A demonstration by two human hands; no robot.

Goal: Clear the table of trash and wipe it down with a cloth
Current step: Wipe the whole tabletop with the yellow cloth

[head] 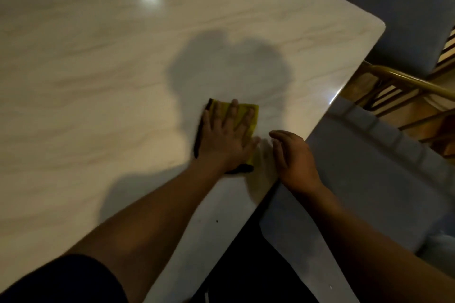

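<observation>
wiping | left hand (226, 135) grip spread flat atop yellow cloth (252, 110), long axis pointing away | right hand (293, 155) relaxed, empty, just beside at bench (98, 69) edge

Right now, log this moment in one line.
phase: wipe | left grip: flat, pressing yellow dark-edged cloth on white marble-look tabletop | right grip: relaxed, empty, by tabletop edge | trash: none in view
</observation>
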